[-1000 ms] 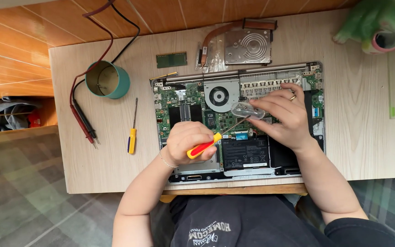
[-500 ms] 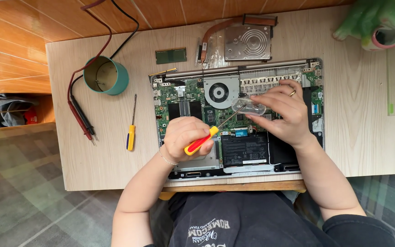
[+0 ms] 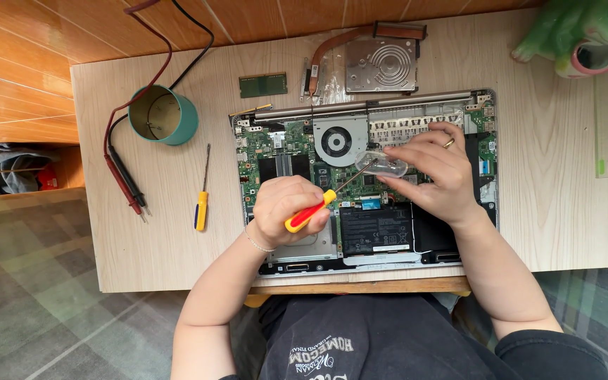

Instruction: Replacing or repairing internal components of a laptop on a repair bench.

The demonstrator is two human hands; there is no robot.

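Screwdriver (image 3: 309, 213) gripped in left hand (image 3: 286, 209) fingers, tip meeting clear case (image 3: 383, 164) pinched by right hand (image 3: 436, 170).

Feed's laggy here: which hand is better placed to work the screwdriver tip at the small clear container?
Left. The left hand already grips the red-and-yellow screwdriver, its tip at the clear container. The right hand is occupied holding that container over the open laptop.

A white rectangular label (image 3: 375, 243) lay on the black battery (image 3: 376, 229) in the opened laptop (image 3: 269, 151), near the tabletop's front edge. A small clear plastic packet (image 3: 386, 164) sat pinched in the right hand (image 3: 436, 169), over the laptop's middle.
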